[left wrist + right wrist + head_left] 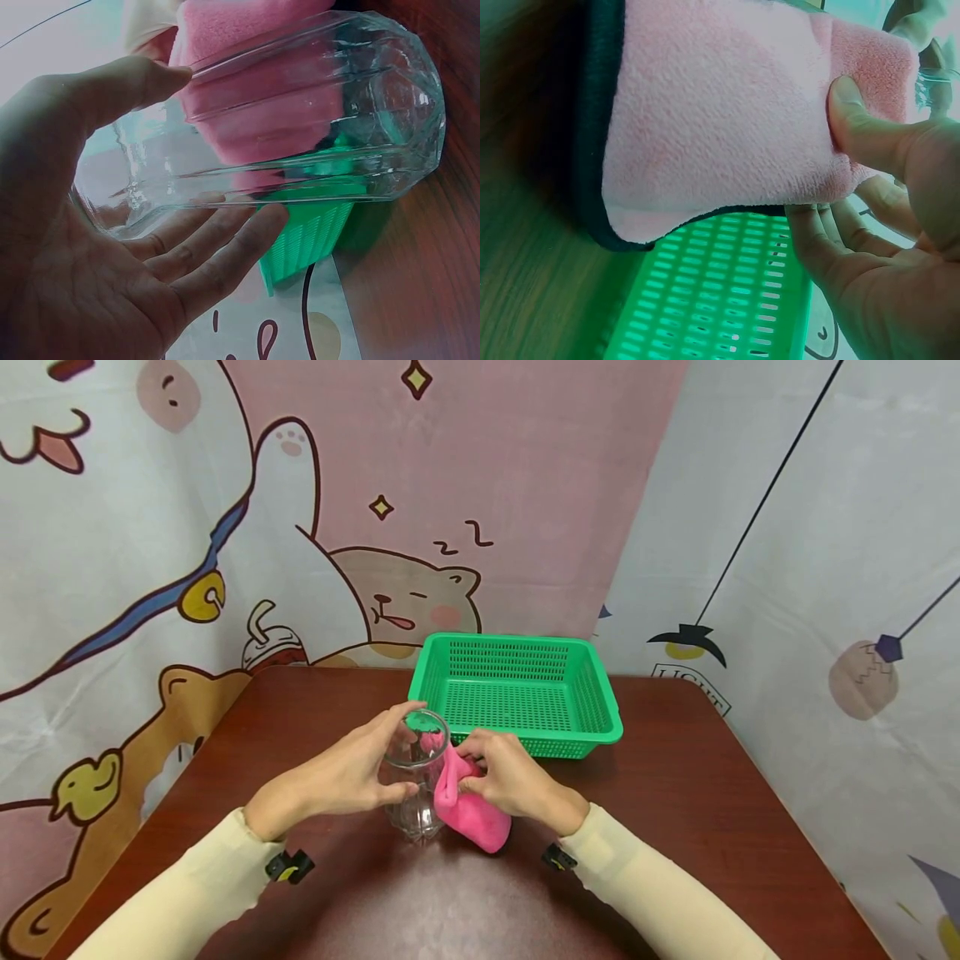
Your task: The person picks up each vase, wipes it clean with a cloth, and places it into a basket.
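Clear ribbed glass, a jar (417, 814) with a round open mouth, is gripped by my left hand (341, 777), thumb on the near side and fingers round the far side. Whether its base touches the table cannot be told. Beside it, my right hand (517, 777) pinches a folded pink cloth (480, 818) between thumb and fingers. In the right wrist view, the cloth (712, 112) has a fuzzy face and a dark edging. The left wrist view shows the pink through the glass of the jar (397, 97).
Behind the hands, a green plastic basket (592, 727) with slotted walls stands on the brown wooden table (675, 827). A printed cartoon curtain (555, 485) hangs behind and beside the table.
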`<action>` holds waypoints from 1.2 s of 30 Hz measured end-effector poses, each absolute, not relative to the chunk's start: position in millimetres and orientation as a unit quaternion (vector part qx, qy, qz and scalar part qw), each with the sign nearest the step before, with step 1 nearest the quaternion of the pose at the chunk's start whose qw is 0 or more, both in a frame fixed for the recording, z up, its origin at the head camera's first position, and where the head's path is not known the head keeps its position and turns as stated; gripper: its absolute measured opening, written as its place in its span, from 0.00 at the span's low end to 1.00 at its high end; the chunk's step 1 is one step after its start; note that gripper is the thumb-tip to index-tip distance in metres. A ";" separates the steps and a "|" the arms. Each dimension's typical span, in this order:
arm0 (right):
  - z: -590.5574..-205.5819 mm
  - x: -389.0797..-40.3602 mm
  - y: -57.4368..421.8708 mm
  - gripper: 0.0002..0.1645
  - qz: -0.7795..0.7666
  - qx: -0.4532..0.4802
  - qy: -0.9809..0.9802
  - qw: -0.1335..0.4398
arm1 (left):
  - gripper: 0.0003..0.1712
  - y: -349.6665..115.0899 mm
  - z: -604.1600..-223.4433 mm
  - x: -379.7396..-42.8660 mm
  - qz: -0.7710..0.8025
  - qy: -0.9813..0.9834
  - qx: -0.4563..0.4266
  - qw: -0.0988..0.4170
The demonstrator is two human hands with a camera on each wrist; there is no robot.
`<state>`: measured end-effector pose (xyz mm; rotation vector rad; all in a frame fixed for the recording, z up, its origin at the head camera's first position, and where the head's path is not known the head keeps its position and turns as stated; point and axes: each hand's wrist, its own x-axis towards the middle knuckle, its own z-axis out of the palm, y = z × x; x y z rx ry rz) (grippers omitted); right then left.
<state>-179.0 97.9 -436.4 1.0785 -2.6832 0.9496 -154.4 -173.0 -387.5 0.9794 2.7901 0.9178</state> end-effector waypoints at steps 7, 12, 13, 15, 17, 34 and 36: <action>-443.6 -180.1 99.6 0.14 0.301 0.358 -0.883 0.042 | 0.64 -172.6 -388.2 -154.7 0.299 0.901 0.313 0.022; -446.5 -180.6 100.5 0.14 0.285 0.357 -0.889 0.031 | 0.65 -173.0 -388.0 -153.8 0.301 0.901 0.311 0.020; -446.7 -180.6 100.7 0.14 0.284 0.357 -0.890 0.028 | 0.65 -173.0 -388.1 -153.9 0.301 0.901 0.311 0.020; -447.9 -180.7 101.1 0.14 0.282 0.357 -0.890 0.022 | 0.66 -173.0 -388.4 -153.8 0.302 0.901 0.311 0.019; -450.3 -181.1 101.3 0.14 0.279 0.358 -0.891 0.016 | 0.66 -173.0 -388.9 -153.5 0.305 0.901 0.310 0.019; -465.9 -182.3 105.2 0.11 0.248 0.366 -0.897 -0.028 | 0.67 -166.4 -396.0 -148.1 0.324 0.906 0.272 -0.028; -465.8 -182.2 106.3 0.12 0.249 0.368 -0.896 -0.025 | 0.67 -166.1 -396.6 -146.8 0.325 0.907 0.265 -0.032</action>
